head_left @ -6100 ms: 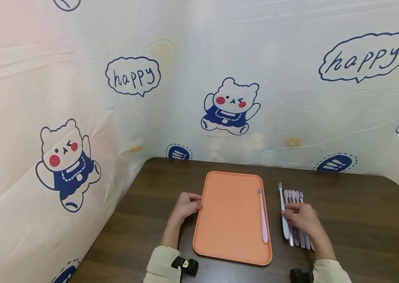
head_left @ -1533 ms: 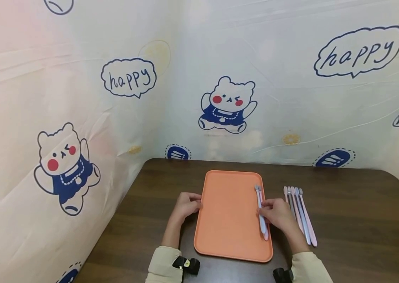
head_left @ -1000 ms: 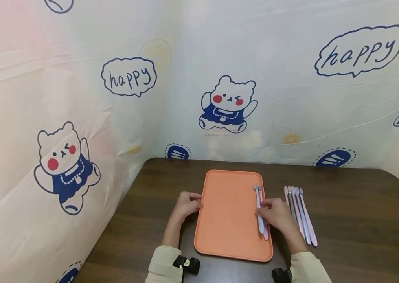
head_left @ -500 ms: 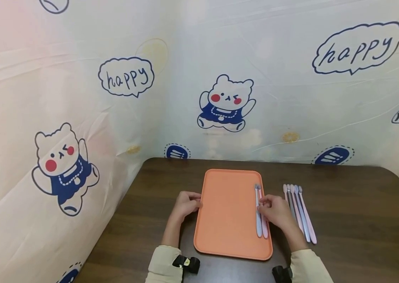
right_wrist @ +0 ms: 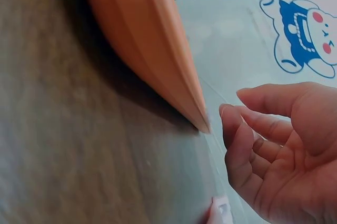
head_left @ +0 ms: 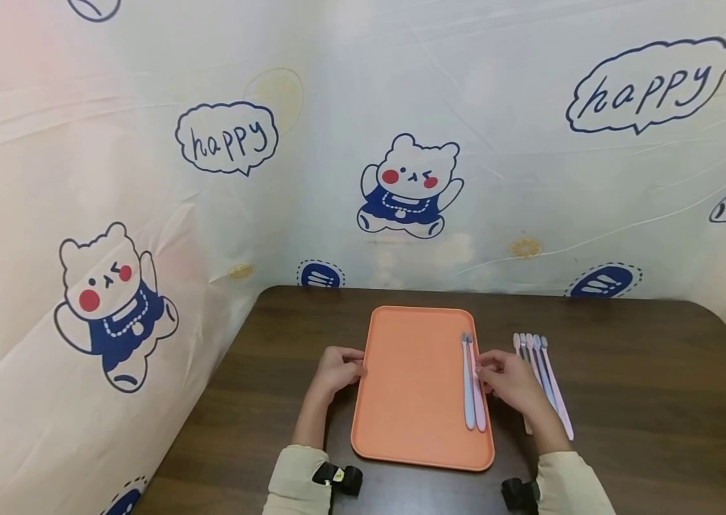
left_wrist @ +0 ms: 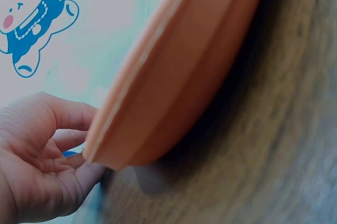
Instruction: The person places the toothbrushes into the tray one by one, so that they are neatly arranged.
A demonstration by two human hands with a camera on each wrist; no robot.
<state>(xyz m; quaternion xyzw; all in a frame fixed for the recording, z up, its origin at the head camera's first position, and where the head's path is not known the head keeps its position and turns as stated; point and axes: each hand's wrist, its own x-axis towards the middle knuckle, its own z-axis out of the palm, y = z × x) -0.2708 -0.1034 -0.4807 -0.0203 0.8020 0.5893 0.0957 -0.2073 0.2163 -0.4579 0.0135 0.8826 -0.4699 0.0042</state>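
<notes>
My left hand (head_left: 337, 370) grips the left edge of an orange tray (head_left: 414, 386); in the left wrist view its thumb and fingers pinch the tray's rim (left_wrist: 158, 71). Along the tray's right side lie a light blue toothbrush (head_left: 468, 400) and a pink toothbrush (head_left: 478, 404), side by side, heads pointing away from me. My right hand (head_left: 512, 380) is just off the tray's right edge with fingers loosely bent. In the right wrist view this hand (right_wrist: 284, 145) holds nothing and stands apart from the rim.
Right of the tray lies a row of several toothbrushes (head_left: 552, 386) in pink, grey and blue, partly hidden by my right hand. The dark wooden table (head_left: 646, 386) ends at a printed curtain (head_left: 517, 179) behind and at the left.
My right hand brought the blue toothbrush from the row onto the tray, straightened it beside the pink one, let go and drew back to the right. My left hand stayed on the tray.
</notes>
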